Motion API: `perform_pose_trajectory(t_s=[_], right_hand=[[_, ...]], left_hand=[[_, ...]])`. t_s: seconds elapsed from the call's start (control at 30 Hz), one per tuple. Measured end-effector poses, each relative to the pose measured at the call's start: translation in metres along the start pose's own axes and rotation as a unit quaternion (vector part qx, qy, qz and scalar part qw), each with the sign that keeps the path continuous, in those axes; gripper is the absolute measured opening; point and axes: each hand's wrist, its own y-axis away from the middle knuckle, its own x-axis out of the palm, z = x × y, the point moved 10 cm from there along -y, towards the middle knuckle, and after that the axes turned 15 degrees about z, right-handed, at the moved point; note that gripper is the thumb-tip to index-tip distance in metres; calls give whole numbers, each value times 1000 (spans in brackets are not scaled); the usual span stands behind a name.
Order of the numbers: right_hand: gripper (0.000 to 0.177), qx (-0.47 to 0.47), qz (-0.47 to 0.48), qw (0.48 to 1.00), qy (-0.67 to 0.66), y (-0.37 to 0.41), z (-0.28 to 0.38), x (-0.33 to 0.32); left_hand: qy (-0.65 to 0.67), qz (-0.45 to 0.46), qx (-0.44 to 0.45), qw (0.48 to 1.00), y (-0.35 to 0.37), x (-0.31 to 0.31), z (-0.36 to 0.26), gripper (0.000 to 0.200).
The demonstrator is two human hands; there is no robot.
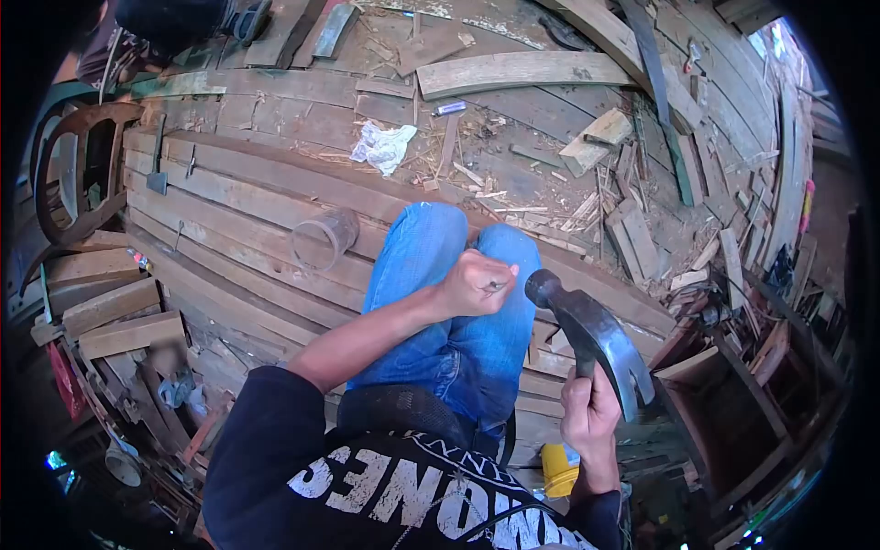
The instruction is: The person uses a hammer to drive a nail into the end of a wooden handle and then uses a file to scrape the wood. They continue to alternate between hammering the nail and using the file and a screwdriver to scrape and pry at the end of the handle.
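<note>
Dark steel claw hammer (591,332) tilted, face pointing left; thin nail (496,286) pinched just beside it.

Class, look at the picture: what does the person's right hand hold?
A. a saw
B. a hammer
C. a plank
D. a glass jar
B: the right hand grips the handle of a hammer, its head close to the left hand, which pinches what looks like a small nail.
</note>
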Motion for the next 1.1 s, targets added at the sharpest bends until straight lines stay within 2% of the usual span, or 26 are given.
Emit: perform_pose_trajectory(t_s=[0.13,0.2,0.23,0.3,0.6,0.83,0.93,1.0,1.1], right_hand=[[37,21,-42,999,20,-2,-14,-3],[38,31,-45,998,15,0,-23,-2],[39,36,-50,998,14,1,-27,-1],[40,36,-55,998,18,1,-29,-2],[38,64,-71,995,-4,3,-50,-3],[36,80,-61,995,5,2,-54,-3],[35,80,-60,995,5,0,-52,0],[35,77,-60,995,-3,-1,-52,1],[33,75,-33,996,25,-4,-49,5]], left_hand=[[-17,22,-5,1000,-3,-5,-8,39],[-19,64,-47,997,-5,-4,-4,41],[-15,67,-51,996,-6,-5,-2,41],[0,54,1,999,-7,-9,-8,42],[-47,89,-35,994,-6,-15,3,35],[-38,108,-62,991,2,-14,8,34],[16,109,-66,992,-1,-13,0,34],[73,103,-105,986,-1,-11,2,40],[82,94,-107,986,-4,-10,-2,52]])
